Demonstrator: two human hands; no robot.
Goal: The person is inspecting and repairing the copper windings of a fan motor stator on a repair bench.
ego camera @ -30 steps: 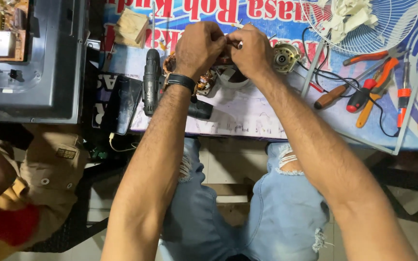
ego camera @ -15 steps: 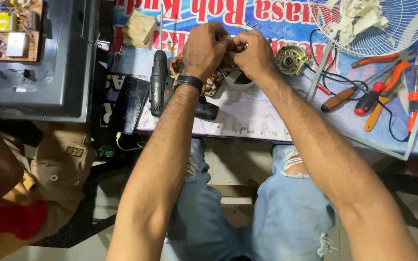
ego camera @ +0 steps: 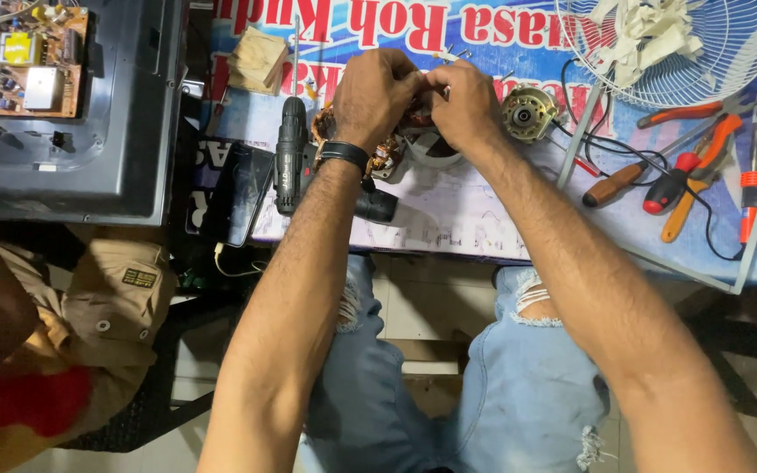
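Note:
My left hand (ego camera: pixel 377 92) and my right hand (ego camera: pixel 464 103) meet fingertip to fingertip over a motor stator with copper windings (ego camera: pixel 385 156) on the printed table cover (ego camera: pixel 449 215). Both hands pinch something small between them, mostly hidden by the fingers. A black band sits on my left wrist. A round motor part with a shaft (ego camera: pixel 526 112) lies just right of my right hand. A black cordless drill (ego camera: pixel 291 153) lies just left of my left forearm.
A white fan guard (ego camera: pixel 729 52) holding crumpled paper sits at the back right. Screwdrivers and orange pliers (ego camera: pixel 689 180) lie with black wires at right. An opened appliance with a circuit board (ego camera: pixel 19 66) is at left. Another person's knee (ego camera: pixel 116 298) is at lower left.
The view has shifted slightly. My hands stay together at the same spot over the stator, with only small finger movement.

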